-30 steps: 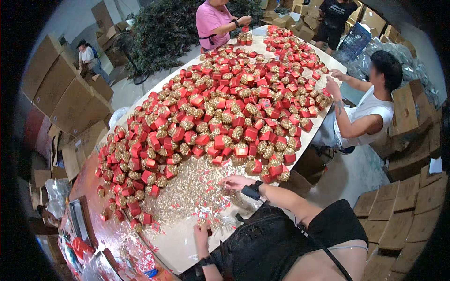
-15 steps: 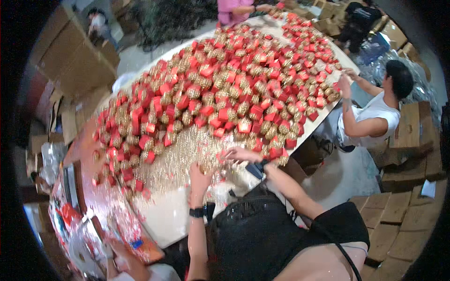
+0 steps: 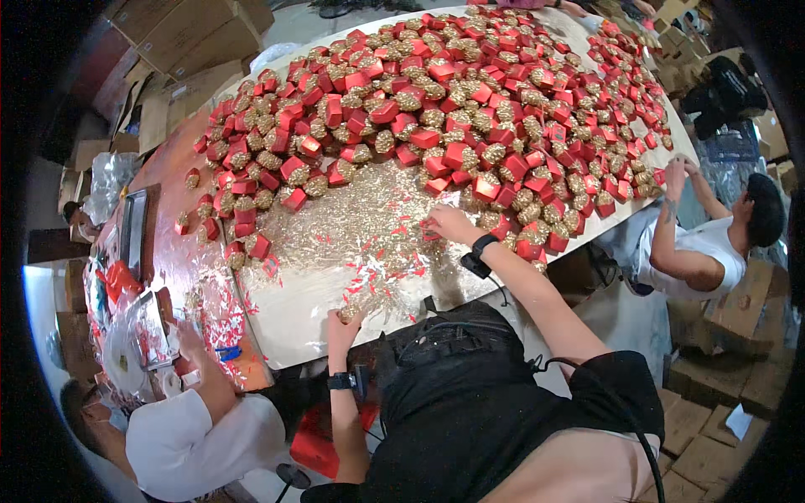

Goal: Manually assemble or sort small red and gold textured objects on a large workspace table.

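My left hand [image 3: 341, 332] is near the front edge of the table, its fingers curled round a small gold glittery ball-shaped piece [image 3: 349, 312]. Farther right and forward, my right hand [image 3: 451, 225] reaches to the tabletop with its fingertips drawn together. Red bits show at those fingertips, but what they pinch is too small to make out. Loose red and white paper strips [image 3: 369, 281] lie between my hands over a layer of gold glitter flakes [image 3: 323, 239]. Just beyond rises a big heap of red boxes with gold glittery balls [image 3: 402, 109] attached.
A person in a white sleeveless top [image 3: 688, 243] works at the table's right side. Another in a white shirt [image 3: 205, 440] sits at lower left, beside an orange-brown table [image 3: 172, 243]. Cardboard boxes [image 3: 197, 38] stand at far left and lower right.
The view has shifted, bringing the heap higher up. My left hand has drawn back to the near edge, apart from my right. The right hand's spread fingers have closed at the tabletop.
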`<move>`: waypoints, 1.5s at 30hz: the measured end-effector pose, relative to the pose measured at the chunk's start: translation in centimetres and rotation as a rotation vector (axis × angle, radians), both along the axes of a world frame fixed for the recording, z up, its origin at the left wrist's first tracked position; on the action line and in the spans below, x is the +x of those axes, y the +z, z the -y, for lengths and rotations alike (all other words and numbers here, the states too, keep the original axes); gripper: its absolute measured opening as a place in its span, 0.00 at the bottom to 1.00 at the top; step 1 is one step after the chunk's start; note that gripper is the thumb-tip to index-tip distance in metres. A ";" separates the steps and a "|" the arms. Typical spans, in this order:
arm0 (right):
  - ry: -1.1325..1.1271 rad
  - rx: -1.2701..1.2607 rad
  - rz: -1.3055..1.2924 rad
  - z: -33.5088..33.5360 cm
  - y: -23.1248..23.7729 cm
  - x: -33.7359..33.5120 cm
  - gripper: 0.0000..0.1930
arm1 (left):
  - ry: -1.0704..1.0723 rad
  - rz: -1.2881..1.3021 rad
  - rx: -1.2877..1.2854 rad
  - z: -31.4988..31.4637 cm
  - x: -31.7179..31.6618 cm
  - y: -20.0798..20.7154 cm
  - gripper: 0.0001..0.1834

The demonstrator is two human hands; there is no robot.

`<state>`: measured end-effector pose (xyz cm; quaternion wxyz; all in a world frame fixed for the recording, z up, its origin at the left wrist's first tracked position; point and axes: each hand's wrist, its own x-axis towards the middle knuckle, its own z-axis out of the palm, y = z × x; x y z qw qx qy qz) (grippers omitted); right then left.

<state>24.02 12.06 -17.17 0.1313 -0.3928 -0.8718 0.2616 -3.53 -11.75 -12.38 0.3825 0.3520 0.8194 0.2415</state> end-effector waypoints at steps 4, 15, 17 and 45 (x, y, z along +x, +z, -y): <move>0.014 -0.100 0.041 0.6 -3.2 -2.1 0.11 | -0.084 0.014 0.062 -0.3 0.8 0.0 0.27; -0.199 0.011 0.061 2.3 -3.3 -4.7 0.10 | -0.228 -0.045 0.060 -5.4 4.1 2.2 0.32; -0.215 0.101 0.042 2.7 -2.9 -5.4 0.11 | -0.274 -0.092 0.097 -6.4 4.0 2.1 0.35; -0.032 -0.259 -0.614 5.9 15.2 -5.5 0.11 | -0.176 -0.140 0.654 -10.5 7.3 10.9 0.32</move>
